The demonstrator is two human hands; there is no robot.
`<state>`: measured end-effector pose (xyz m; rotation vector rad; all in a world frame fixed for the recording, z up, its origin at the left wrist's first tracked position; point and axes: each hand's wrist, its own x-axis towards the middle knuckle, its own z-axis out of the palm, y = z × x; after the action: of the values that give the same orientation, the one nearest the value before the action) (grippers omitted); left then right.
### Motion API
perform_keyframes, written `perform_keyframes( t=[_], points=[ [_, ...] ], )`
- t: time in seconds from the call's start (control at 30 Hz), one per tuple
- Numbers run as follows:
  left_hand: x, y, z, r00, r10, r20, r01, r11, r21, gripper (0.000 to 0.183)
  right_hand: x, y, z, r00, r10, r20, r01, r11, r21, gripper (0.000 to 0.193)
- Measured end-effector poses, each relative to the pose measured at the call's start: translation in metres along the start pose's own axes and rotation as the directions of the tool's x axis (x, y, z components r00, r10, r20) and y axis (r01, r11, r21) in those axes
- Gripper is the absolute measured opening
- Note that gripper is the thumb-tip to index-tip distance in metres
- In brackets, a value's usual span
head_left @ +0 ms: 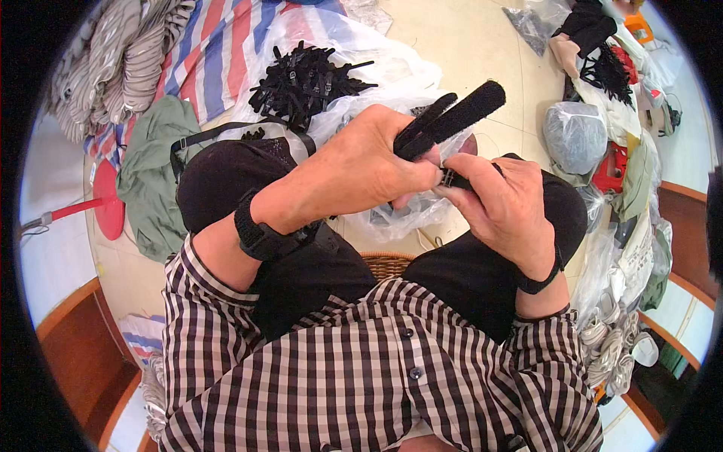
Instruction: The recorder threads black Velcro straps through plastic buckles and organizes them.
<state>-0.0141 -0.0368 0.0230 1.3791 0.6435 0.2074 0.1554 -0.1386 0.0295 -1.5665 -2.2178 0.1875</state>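
Observation:
My left hand (pixel 354 169) is closed around a black fuzzy strap (pixel 459 117) that looks like hook-and-loop tape. Its folded ends stick out past my fingers to the upper right. Close beside it, my right hand (pixel 508 207) pinches a small black buckle (pixel 447 178) between thumb and fingers, and the fingertips of both hands nearly meet there. How the strap runs through the buckle is hidden by my fingers. Beyond my hands lies a heap of black buckled straps (pixel 305 83) on a clear plastic sheet (pixel 392 56).
Striped woven sheeting (pixel 215 56) and bundled grey cord (pixel 143 68) lie at the far left, with green cloth (pixel 154 173) nearer. A red round-based stand (pixel 109 200) is at the left. Bags and cloth, including a filled plastic bag (pixel 576 135), line the right. Wickerwork (pixel 385 264) shows between my knees.

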Motion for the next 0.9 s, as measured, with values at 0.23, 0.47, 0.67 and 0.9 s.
perform_keyframes(
  t=[0.23,0.47,0.67,0.9],
  points=[
    [0.000,-0.006,0.004,0.999,0.006,-0.034,-0.008,0.999,-0.044,0.009,0.006,0.004,-0.016,0.970,0.142,0.196,-0.198,0.929,0.312,0.026],
    [0.001,-0.007,0.007,0.996,-0.005,-0.085,0.006,1.000,0.017,0.010,0.000,0.017,-0.010,0.936,0.211,0.283,-0.334,0.784,0.523,0.019],
    [0.002,-0.012,0.007,0.997,0.020,-0.072,-0.018,0.999,0.031,0.010,0.006,0.010,-0.015,0.897,0.277,0.344,-0.430,0.724,0.540,0.014],
    [0.002,-0.011,0.006,0.997,0.026,-0.077,-0.023,0.999,0.041,0.011,0.004,0.013,-0.007,0.855,0.332,0.398,-0.519,0.556,0.649,0.014]
  ],
)
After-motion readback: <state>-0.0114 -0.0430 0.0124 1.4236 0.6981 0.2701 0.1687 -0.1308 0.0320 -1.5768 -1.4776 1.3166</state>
